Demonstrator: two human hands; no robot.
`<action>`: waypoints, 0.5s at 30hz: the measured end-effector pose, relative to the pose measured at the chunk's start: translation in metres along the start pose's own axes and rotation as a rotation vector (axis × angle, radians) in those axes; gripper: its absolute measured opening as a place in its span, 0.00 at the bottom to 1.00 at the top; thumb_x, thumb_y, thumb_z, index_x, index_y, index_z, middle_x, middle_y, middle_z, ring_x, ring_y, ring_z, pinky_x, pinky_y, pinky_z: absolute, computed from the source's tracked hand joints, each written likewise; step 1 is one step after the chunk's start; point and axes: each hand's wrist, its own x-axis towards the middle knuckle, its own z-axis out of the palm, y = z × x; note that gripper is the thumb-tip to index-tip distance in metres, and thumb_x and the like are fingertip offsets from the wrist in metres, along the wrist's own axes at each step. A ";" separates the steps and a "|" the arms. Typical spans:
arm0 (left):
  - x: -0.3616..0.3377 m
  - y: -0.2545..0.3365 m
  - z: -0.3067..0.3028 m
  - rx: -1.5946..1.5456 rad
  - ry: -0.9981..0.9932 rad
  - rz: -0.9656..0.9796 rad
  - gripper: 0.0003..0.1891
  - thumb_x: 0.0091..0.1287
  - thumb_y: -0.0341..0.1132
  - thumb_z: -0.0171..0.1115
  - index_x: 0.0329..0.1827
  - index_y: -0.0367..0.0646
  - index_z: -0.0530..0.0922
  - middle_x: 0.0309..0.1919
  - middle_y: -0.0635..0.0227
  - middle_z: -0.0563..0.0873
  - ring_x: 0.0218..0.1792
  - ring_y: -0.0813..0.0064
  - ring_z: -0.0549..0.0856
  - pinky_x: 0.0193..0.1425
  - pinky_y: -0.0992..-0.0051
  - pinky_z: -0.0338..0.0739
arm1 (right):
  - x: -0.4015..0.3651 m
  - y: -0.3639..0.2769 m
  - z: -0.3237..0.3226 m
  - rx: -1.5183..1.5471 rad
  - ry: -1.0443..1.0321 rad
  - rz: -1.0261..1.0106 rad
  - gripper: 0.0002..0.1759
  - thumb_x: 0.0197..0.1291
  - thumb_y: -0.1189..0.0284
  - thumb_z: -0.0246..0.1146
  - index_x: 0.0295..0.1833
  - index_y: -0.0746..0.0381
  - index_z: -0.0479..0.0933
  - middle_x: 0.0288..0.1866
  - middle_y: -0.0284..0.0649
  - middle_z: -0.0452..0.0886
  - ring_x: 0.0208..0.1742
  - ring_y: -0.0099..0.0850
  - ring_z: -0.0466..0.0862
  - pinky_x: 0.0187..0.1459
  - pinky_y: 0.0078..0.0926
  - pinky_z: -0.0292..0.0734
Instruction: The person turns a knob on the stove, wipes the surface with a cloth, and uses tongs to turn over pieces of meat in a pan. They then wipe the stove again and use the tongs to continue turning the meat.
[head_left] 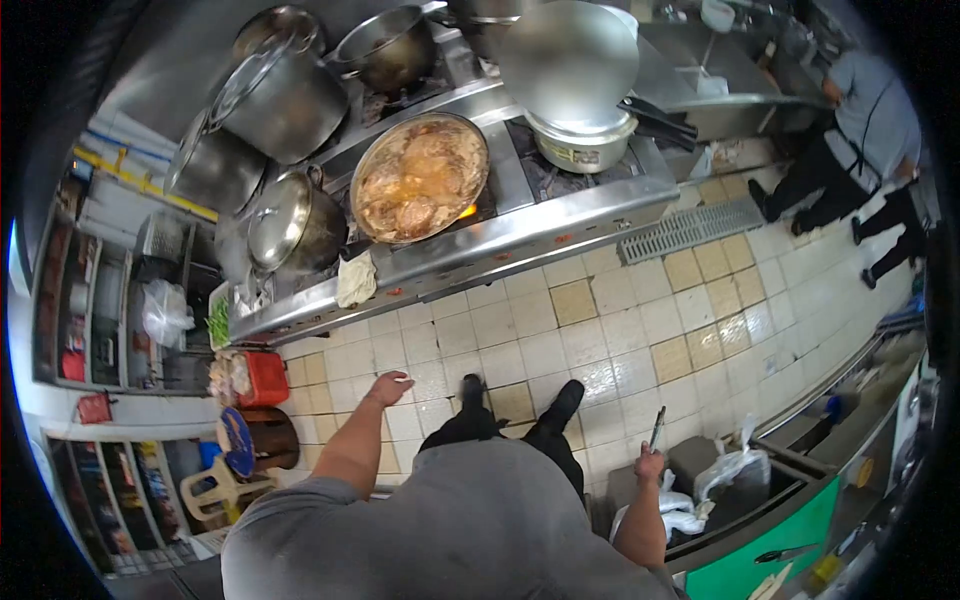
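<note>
Right grip: slim tool | lidded pot on stove | tiled floor

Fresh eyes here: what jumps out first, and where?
The brown, soupy food filling a wide pan on the stove, upper middle, with an orange flame at its lower right. Next, the bright green surface at lower right, and above-left of it the right hand gripping a slim tool.
</note>
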 end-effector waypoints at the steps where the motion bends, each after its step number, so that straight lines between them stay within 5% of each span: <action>1: 0.001 -0.009 -0.009 0.006 0.016 0.017 0.32 0.69 0.56 0.73 0.68 0.43 0.83 0.52 0.54 0.93 0.55 0.63 0.90 0.65 0.68 0.83 | 0.003 -0.022 -0.007 0.088 -0.058 0.073 0.31 0.74 0.49 0.66 0.46 0.73 0.78 0.25 0.50 0.81 0.24 0.42 0.82 0.27 0.44 0.75; 2: 0.000 -0.012 -0.020 0.012 0.034 0.034 0.31 0.69 0.55 0.72 0.67 0.43 0.83 0.54 0.54 0.93 0.56 0.62 0.90 0.66 0.68 0.82 | 0.003 -0.049 -0.014 0.176 -0.118 0.144 0.28 0.77 0.50 0.64 0.45 0.70 0.75 0.20 0.39 0.77 0.15 0.30 0.77 0.16 0.36 0.69; 3: 0.005 -0.022 -0.026 -0.014 0.030 0.046 0.31 0.69 0.55 0.72 0.67 0.43 0.83 0.54 0.54 0.93 0.56 0.62 0.90 0.66 0.68 0.82 | -0.005 -0.073 -0.024 0.249 -0.130 0.152 0.27 0.77 0.51 0.64 0.46 0.69 0.74 0.20 0.37 0.76 0.16 0.28 0.76 0.16 0.33 0.68; 6: 0.021 -0.052 -0.034 -0.101 0.084 0.111 0.31 0.69 0.55 0.72 0.67 0.42 0.83 0.55 0.53 0.92 0.58 0.61 0.90 0.66 0.68 0.82 | -0.022 -0.126 -0.033 0.270 -0.109 0.103 0.27 0.75 0.52 0.66 0.48 0.71 0.76 0.21 0.41 0.79 0.17 0.31 0.79 0.18 0.36 0.73; 13: 0.041 -0.119 -0.035 -0.203 0.058 0.116 0.31 0.68 0.55 0.72 0.66 0.41 0.84 0.55 0.51 0.92 0.60 0.57 0.89 0.68 0.66 0.81 | -0.066 -0.193 0.009 0.307 -0.049 0.035 0.24 0.76 0.54 0.66 0.43 0.67 0.75 0.22 0.37 0.76 0.16 0.29 0.74 0.15 0.32 0.67; 15: 0.058 -0.155 -0.029 -0.079 0.030 0.126 0.32 0.68 0.56 0.72 0.67 0.42 0.84 0.51 0.52 0.93 0.51 0.59 0.92 0.59 0.65 0.86 | -0.090 -0.210 0.022 0.408 -0.071 0.059 0.23 0.73 0.55 0.69 0.42 0.67 0.75 0.23 0.39 0.78 0.16 0.30 0.75 0.14 0.33 0.67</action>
